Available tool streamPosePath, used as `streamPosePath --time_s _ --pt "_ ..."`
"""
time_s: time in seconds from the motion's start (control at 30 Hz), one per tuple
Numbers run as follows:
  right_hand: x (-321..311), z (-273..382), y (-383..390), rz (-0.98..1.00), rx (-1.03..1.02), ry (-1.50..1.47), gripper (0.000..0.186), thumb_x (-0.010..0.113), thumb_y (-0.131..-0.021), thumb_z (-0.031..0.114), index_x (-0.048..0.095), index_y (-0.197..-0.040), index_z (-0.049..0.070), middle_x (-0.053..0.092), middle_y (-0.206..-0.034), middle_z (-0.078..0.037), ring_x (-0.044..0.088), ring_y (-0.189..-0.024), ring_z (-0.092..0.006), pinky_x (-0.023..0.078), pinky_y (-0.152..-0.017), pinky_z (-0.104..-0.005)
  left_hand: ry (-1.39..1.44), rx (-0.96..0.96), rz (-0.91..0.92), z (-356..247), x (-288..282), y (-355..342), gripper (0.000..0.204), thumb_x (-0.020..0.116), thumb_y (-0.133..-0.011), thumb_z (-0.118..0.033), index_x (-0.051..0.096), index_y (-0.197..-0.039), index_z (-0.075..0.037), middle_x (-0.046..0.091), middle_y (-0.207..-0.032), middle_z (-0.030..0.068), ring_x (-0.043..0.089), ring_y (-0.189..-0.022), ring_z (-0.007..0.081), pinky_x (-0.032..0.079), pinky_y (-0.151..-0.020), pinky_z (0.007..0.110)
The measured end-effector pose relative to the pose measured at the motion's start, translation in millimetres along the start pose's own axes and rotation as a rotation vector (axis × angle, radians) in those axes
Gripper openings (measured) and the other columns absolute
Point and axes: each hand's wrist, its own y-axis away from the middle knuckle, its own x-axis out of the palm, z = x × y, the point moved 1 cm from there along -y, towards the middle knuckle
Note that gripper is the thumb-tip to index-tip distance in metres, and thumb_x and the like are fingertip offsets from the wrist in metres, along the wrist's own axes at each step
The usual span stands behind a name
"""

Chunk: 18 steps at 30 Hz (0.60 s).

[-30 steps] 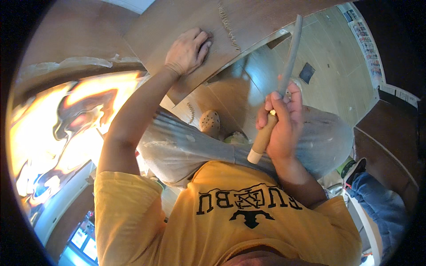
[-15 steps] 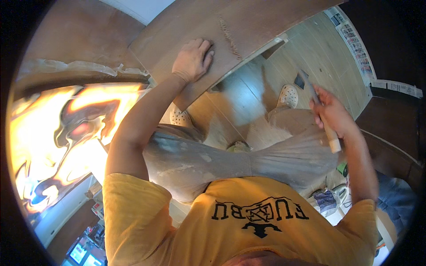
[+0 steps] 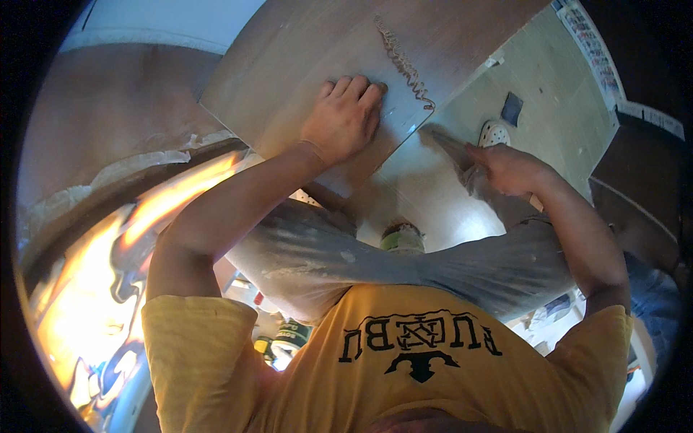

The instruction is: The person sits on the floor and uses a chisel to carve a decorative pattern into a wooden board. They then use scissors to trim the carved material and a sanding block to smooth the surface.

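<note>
My left hand (image 3: 345,115) rests on a brown wooden board (image 3: 296,43), fingers bent and slightly apart, fingertips partly hidden, near its lower edge. A thin curly brown strip (image 3: 408,68) lies on the board to the right of that hand. My right hand (image 3: 509,169) is closed round a long narrow file (image 3: 447,144); its blade points up and left toward the board's lower edge, and the end of its wooden handle (image 3: 535,203) shows behind the wrist. Whether the blade touches the board is unclear. A perforated white shoe (image 3: 494,131) shows just beyond the right hand.
Pale floor (image 3: 567,86) with a dark square pad (image 3: 511,108). Brown panels (image 3: 115,101) at left, above a glaring glossy surface (image 3: 86,289). Dark panels (image 3: 624,195) at right. Another person's jeans-clad leg (image 3: 646,303) at lower right. Containers (image 3: 289,335) sit low behind me.
The file swung from upright beside the board down to a slant at its edge, with my right hand moving outward to the right. My left hand shifted right while staying on the board.
</note>
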Motion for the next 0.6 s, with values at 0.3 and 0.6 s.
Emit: streamPosePath --time_s 0.3,0.6 --pt "35.7 7.3 53.0 -0.188 0.116 -0.176 0.073 0.052 -0.088 -0.005 0.040 -0.159 0.008 0.070 -0.106 -0.027 0.070 -0.087 -0.0370 0.055 -0.084 -0.0453 -0.138 -0.017 0.007 -3.7 10.2 -1.6 0.024 0.060 -0.095 -0.017 0.061 -0.119 -0.012 0.060 -0.107 0.0117 0.060 -0.104 0.0314 0.046 -0.091 0.047" --pt "47.5 -4.2 105.8 -0.629 0.176 -0.313 0.065 0.060 -0.097 0.004 0.042 -0.159 0.011 0.069 -0.106 -0.016 0.062 -0.066 -0.0196 0.055 -0.069 -0.0352 -0.149 -0.077 0.005 -22.7 -0.9 -3.8 0.023 0.057 -0.099 -0.018 0.062 -0.121 -0.012 0.065 -0.109 0.0139 0.065 -0.106 0.0353 0.052 -0.090 0.049"
